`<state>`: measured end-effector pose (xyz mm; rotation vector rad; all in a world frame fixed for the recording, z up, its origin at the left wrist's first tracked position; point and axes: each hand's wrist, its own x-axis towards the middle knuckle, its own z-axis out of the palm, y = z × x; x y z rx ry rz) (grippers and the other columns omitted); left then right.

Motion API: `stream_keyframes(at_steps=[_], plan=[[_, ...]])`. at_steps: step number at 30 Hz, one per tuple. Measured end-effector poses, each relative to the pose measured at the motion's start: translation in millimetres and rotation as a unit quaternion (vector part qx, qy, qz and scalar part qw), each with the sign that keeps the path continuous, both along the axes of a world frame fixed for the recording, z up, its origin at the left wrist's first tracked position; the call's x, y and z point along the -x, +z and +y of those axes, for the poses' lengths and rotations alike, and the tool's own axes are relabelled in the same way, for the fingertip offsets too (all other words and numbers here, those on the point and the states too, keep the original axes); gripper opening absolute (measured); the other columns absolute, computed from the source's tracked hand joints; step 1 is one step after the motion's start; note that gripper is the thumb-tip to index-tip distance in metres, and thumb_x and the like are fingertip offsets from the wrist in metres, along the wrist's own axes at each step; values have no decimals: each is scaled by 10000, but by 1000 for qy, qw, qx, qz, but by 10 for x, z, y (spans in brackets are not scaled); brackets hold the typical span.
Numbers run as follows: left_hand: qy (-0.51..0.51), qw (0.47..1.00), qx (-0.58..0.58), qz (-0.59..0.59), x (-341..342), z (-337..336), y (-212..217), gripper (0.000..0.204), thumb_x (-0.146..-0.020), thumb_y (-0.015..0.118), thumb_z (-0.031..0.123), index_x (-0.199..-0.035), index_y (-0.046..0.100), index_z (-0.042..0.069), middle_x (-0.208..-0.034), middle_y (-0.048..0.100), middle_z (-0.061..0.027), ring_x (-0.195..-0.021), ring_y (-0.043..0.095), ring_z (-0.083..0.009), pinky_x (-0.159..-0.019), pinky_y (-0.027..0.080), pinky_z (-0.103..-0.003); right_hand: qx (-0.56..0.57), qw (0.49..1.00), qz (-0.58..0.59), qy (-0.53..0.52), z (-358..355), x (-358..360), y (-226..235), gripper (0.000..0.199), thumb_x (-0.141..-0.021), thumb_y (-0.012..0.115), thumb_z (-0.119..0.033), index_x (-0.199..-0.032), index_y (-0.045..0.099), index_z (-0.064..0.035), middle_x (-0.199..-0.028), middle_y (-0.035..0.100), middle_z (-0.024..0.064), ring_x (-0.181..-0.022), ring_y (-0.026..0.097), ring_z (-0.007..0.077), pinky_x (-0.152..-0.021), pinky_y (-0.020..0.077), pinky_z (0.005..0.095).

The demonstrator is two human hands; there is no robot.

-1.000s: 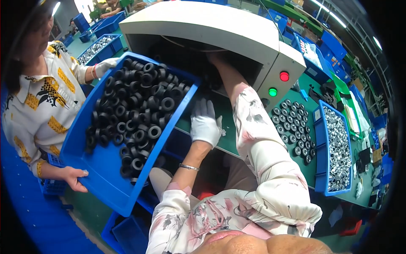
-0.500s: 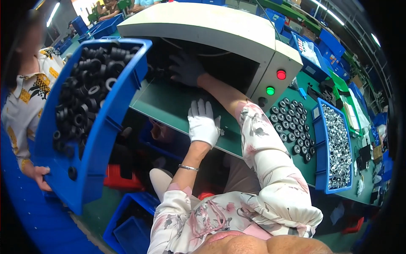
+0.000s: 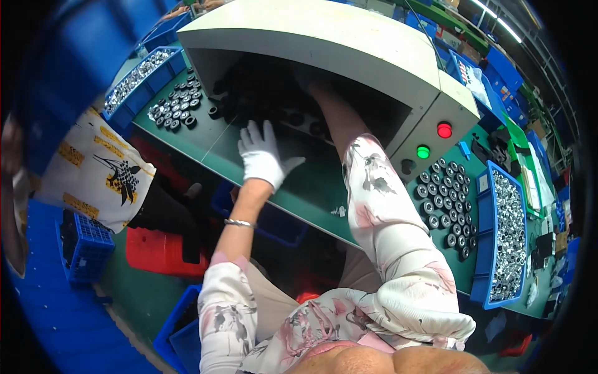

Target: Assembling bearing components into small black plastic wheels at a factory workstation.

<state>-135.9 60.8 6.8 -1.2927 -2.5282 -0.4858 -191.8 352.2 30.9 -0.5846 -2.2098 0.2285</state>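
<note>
Black rings [image 3: 294,118] lie in a loose heap inside the mouth of a white machine housing [image 3: 311,25]; the heap's long axis runs left to right along the opening, and shadow hides which way most of the single rings face. One black ring [image 3: 215,112] sits at the opening's left end, near the front. The housing stands on a green tabletop [image 3: 212,140], its own length running crosswise, with a lit red lamp [image 3: 444,130] and a lit green lamp [image 3: 423,152] on its right end. To the right, black rollers with silvery centres [image 3: 445,201] lie flat in rough rows, faces up, just beside a long blue bin of small metal parts [image 3: 489,290]. A similar group of rollers [image 3: 177,111] and another parts bin [image 3: 124,117] lie to the left. Farther left stands a co-worker in a patterned shirt [image 3: 112,168], with a blurred blue bin [image 3: 68,81] in front; below are a red box-like object [image 3: 159,252] and a blue crate [image 3: 87,249]. Of the hands, the left hand [image 3: 261,156], in a white glove, has its fingers spread and thumb out over the tabletop near the heap, and whether it touches is unclear; the right hand [image 3: 304,78] reaches into the dark opening, its grip too dim to tell
</note>
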Motion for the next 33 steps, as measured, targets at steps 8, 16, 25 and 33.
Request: stream_keyframes(at_steps=[8, 16, 25, 33], plan=[[-40, 995, -21, -88, 574, 258, -134, 1127, -717, 800, 571, -1527, 283, -17, -1544, 269, -346, -1406, 302, -517, -1145, 315, -531, 61, 994, 60, 74, -107, -77, 14, 452, -1039, 415, -362, -1299, 598, -42, -1360, 588, 171, -1271, 533, 358, -1056, 432, 463], [-102, 989, -44, -94, 511, 499, -213, 908, -786, 792, 191, -1527, 294, 23, -1572, 228, -308, -1439, 231, -506, -1157, 325, -512, 4, 986, -160, 44, -699, -288, 128, 345, -958, 516, -314, -1176, 660, -88, -1207, 657, 204, -1162, 598, 391, -991, 476, 474], [-74, 971, -128, -188, 528, 411, -204, 858, -828, 762, 252, -1542, 317, 84, -1555, 321, -259, -1386, 343, -489, -1144, 357, -490, -23, 964, -174, 198, -1008, -902, 167, 306, -934, 554, -258, -1120, 682, -51, -1040, 677, 214, -1010, 626, 411, -909, 502, 486], [-33, 989, -37, -137, 440, 219, 30, 853, -780, 799, 381, -1493, 426, 99, -1436, 451, -221, -1246, 489, -421, -1034, 464, -458, -155, 949, -259, 85, -1657, -1694, 154, 553, -850, 660, -513, -1205, 671, -89, -1320, 523, 300, -1202, 519, 446, -1031, 425, 476]])
